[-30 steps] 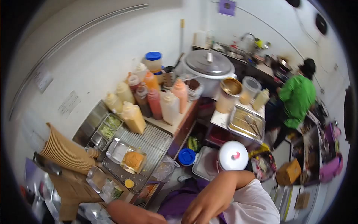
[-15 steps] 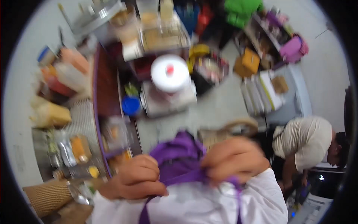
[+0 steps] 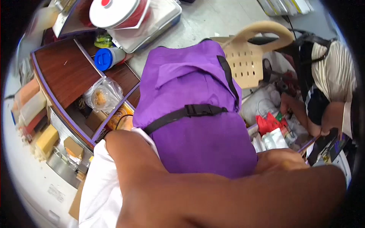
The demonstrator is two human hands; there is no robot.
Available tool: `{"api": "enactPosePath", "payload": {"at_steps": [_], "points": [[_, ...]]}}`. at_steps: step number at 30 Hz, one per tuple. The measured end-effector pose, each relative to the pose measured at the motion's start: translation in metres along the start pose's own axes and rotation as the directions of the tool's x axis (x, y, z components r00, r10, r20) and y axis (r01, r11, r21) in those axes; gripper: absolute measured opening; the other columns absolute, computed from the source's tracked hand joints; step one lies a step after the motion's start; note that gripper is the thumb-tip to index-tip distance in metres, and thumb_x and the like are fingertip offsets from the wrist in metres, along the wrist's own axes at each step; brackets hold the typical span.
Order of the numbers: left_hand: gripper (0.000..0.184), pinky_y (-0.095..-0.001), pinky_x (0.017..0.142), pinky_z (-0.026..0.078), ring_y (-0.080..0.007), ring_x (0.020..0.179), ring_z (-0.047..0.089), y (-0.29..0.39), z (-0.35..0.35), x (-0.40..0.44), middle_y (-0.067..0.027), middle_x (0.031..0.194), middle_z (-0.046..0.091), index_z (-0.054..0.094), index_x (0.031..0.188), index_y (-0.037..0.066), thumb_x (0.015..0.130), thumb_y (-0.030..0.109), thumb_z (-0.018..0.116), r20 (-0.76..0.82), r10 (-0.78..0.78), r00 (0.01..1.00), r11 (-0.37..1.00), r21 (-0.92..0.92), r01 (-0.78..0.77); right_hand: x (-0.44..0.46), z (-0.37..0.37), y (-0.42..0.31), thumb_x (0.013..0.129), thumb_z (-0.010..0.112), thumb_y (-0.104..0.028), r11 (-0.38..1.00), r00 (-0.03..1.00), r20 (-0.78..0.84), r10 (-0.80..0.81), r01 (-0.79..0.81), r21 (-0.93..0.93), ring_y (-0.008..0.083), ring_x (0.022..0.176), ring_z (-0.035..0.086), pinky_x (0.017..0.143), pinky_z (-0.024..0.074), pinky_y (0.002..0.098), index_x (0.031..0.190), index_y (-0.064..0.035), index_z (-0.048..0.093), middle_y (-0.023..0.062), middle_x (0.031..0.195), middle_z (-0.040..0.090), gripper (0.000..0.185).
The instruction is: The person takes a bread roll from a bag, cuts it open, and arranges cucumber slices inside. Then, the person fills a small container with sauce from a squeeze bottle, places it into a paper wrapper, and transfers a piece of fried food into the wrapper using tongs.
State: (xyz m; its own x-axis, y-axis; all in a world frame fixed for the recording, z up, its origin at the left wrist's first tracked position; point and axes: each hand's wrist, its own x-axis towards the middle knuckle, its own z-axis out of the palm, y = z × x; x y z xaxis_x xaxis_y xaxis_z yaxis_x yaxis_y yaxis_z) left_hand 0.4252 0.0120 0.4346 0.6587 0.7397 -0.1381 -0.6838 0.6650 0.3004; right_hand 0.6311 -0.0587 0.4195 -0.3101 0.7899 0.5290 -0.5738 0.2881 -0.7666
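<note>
A purple apron (image 3: 197, 144) hangs over the front of my body. Across it runs a black waist strap with a plastic buckle (image 3: 199, 110), which is fastened. Bare skin of one of my hands (image 3: 213, 199) fills the lower part of the view, very close to the camera. Which hand it is, and what its fingers touch, I cannot tell. More skin (image 3: 281, 159) shows behind it, beside the apron's right edge. My white sleeve (image 3: 97, 186) is at the lower left.
A beige plastic chair (image 3: 247, 68) stands beyond the apron. On the right, another person's hand (image 3: 296, 108) is among plastic bags and a red cloth (image 3: 268, 123). Left are a brown cabinet (image 3: 66, 72), a blue-lidded jar (image 3: 104, 59) and a white-lidded tub (image 3: 114, 13).
Both my hands were at the apron's purple straps near my chest. Now bare skin looms near the camera, and the apron front with its buckle is in full view. The camera has tilted down.
</note>
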Motion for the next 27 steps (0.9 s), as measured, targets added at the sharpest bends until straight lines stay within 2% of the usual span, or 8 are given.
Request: {"api": "enactPosePath", "payload": {"at_steps": [7, 15, 16, 19, 21, 23, 25, 27], "points": [[0.015, -0.0426, 0.055, 0.051, -0.0292, 0.062, 0.055, -0.036, 0.034, 0.049, -0.0108, 0.084, 0.048, 0.047, 0.077, 0.006, 0.088, 0.005, 0.057, 0.049, -0.157, 0.986, 0.986, 0.065, 0.153, -0.021, -0.066, -0.039, 0.087, 0.062, -0.018, 0.993, 0.982, 0.168, 0.092, -0.078, -0.092, 0.0216, 0.057, 0.056, 0.050, 0.0461, 0.0271, 0.083, 0.0028, 0.062, 0.0152, 0.082, 0.058, 0.021], [0.016, -0.0463, 0.061, 0.056, -0.0319, 0.069, 0.058, 0.010, 0.052, 0.062, -0.0115, 0.089, 0.049, 0.046, 0.079, 0.006, 0.088, 0.007, 0.059, 0.228, 0.000, 0.974, 0.961, 0.268, -0.062, 0.038, -0.108, -0.028, 0.089, 0.063, -0.023, 0.978, 0.934, 0.311, 0.175, -0.202, 0.058, 0.0229, 0.058, 0.058, 0.051, 0.0448, 0.0286, 0.085, 0.0060, 0.067, 0.0168, 0.082, 0.061, 0.029], [0.014, -0.0474, 0.064, 0.056, -0.0341, 0.072, 0.060, 0.023, 0.035, 0.064, -0.0127, 0.090, 0.050, 0.046, 0.082, 0.006, 0.088, 0.006, 0.059, 0.391, 0.038, 0.920, 0.920, 0.345, -0.185, 0.050, -0.106, -0.020, 0.089, 0.063, -0.023, 0.955, 0.943, 0.263, 0.203, -0.250, 0.162, 0.0231, 0.058, 0.058, 0.051, 0.0447, 0.0288, 0.085, 0.0064, 0.068, 0.0170, 0.082, 0.062, 0.031], [0.035, -0.0446, 0.078, 0.051, -0.0304, 0.084, 0.063, 0.033, 0.030, 0.006, -0.0202, 0.104, 0.053, 0.045, 0.118, 0.002, 0.084, -0.002, 0.053, 0.241, 0.346, 0.907, 0.796, 0.436, -0.419, 0.074, -0.067, 0.016, 0.095, 0.051, -0.044, 0.770, 0.887, -0.007, 0.462, -0.397, 0.499, 0.0230, 0.057, 0.055, 0.053, 0.0456, 0.0311, 0.072, -0.0027, 0.064, 0.0105, 0.072, 0.059, 0.048], [0.050, -0.0438, 0.094, 0.045, -0.0300, 0.102, 0.062, 0.043, 0.003, -0.033, -0.0225, 0.116, 0.053, 0.037, 0.136, 0.003, 0.087, -0.004, 0.047, 0.138, 0.375, 0.917, 0.796, 0.459, -0.395, 0.085, -0.050, 0.053, 0.097, 0.049, -0.028, 0.683, 0.774, -0.058, 0.631, -0.517, 0.516, 0.0206, 0.074, 0.058, 0.070, 0.0461, 0.0310, 0.085, 0.0044, 0.062, 0.0164, 0.085, 0.061, 0.037], [0.045, -0.0418, 0.107, 0.032, -0.0297, 0.124, 0.047, 0.048, -0.049, -0.062, -0.0191, 0.130, 0.047, 0.036, 0.139, 0.006, 0.095, 0.007, 0.044, -0.077, 0.320, 0.944, 0.797, 0.561, -0.225, 0.086, -0.040, 0.107, 0.097, 0.049, -0.028, 0.690, 0.690, -0.005, 0.723, -0.723, -0.009, 0.0184, 0.080, 0.058, 0.078, 0.0443, 0.0284, 0.093, 0.0015, 0.062, 0.0119, 0.086, 0.060, 0.033], [0.047, -0.0375, 0.113, 0.022, -0.0260, 0.136, 0.030, 0.025, -0.116, -0.101, -0.0144, 0.141, 0.039, 0.033, 0.142, 0.005, 0.100, 0.024, 0.042, -0.243, 0.326, 0.914, 0.476, 0.877, 0.063, 0.066, -0.026, 0.169, 0.096, 0.050, -0.023, 0.592, 0.584, 0.187, 0.790, -0.648, -0.480, 0.0161, 0.082, 0.057, 0.079, 0.0450, 0.0283, 0.098, -0.0028, 0.064, 0.0086, 0.089, 0.060, 0.025], [0.053, -0.0341, 0.115, 0.015, -0.0240, 0.139, 0.023, -0.022, -0.190, -0.150, -0.0136, 0.148, 0.031, 0.029, 0.144, 0.005, 0.100, 0.034, 0.039, -0.241, 0.264, 0.934, 0.433, 0.895, 0.109, -0.010, -0.073, 0.275, 0.089, 0.057, -0.028, 0.489, 0.255, 0.454, 0.853, -0.695, -0.527, 0.0244, 0.086, 0.060, 0.080, 0.0461, 0.0341, 0.103, -0.0035, 0.063, 0.0133, 0.098, 0.063, 0.029]]}}
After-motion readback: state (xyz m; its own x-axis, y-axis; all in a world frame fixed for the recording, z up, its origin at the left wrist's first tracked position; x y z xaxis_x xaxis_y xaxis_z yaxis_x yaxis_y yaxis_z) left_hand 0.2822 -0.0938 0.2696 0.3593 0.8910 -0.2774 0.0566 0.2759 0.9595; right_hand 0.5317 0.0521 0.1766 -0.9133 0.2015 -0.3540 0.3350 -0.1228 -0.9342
